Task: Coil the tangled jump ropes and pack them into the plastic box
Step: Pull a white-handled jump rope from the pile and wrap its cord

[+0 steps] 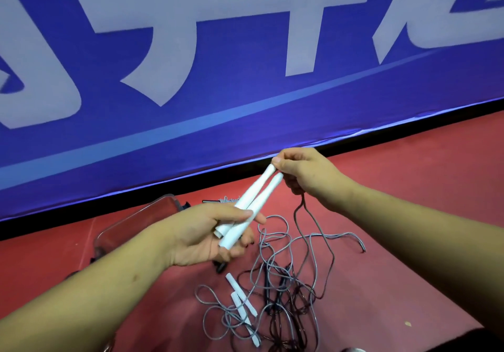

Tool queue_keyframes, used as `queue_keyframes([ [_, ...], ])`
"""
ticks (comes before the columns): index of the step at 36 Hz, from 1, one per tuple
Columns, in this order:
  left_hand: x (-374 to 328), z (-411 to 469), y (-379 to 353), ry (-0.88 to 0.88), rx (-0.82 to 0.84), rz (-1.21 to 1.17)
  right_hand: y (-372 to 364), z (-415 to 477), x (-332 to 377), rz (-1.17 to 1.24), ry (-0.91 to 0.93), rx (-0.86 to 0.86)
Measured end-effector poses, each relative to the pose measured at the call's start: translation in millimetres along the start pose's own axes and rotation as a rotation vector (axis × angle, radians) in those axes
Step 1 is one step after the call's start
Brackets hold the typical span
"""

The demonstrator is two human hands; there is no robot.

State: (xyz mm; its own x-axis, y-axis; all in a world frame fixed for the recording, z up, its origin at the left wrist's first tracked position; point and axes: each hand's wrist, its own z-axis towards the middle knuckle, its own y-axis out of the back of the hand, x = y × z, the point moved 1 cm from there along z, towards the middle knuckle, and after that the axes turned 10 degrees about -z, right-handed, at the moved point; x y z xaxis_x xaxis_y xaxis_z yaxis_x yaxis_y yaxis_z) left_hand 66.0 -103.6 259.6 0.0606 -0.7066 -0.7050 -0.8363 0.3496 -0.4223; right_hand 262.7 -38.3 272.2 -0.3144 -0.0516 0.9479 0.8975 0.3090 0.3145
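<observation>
head view: two smooth, tapered white handles (253, 201) lie side by side in the air. the left hand (210, 231) curls round their thick ends, and the right hand (302, 171) pinches their narrow tips. a thin grey cord (306, 231) hangs from them to the rope tangle (275, 283), grey and black loops on the matte red floor (409, 188). the clear plastic box (131, 223) sits at the floor's far edge, under the blue banner (245, 111).

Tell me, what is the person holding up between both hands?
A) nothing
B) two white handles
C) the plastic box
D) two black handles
B: the left hand grips the thick ends of the two white handles, and the right hand pinches their thin ends.
</observation>
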Motion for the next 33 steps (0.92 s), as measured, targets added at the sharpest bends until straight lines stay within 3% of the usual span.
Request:
queue_keyframes([
  [4,-3.9,-2.0,12.6,-0.096,0.039,-0.199,0.4,0.2,-3.1,0.002,-0.030,-0.001],
  [14,-4.9,-7.9,8.4,-0.079,0.048,0.011,-7.8,-7.7,8.0,0.063,0.001,0.086],
  [20,-11.5,-4.8,-0.6,-0.267,-0.087,0.044,-2.5,-6.8,11.9,0.216,0.025,0.128],
  [26,-17.6,-8.9,3.0,-0.427,-0.139,-0.116,-2.0,-6.5,6.9,0.136,0.031,0.147],
  [29,-23.8,-9.3,4.3,-0.529,-0.220,-0.276,-6.9,-8.6,1.1,-0.023,-0.013,0.164],
  [33,-33.1,-10.6,15.4,-0.669,-0.335,-0.537,-21.0,-15.0,1.1,-0.009,-0.086,0.278],
])
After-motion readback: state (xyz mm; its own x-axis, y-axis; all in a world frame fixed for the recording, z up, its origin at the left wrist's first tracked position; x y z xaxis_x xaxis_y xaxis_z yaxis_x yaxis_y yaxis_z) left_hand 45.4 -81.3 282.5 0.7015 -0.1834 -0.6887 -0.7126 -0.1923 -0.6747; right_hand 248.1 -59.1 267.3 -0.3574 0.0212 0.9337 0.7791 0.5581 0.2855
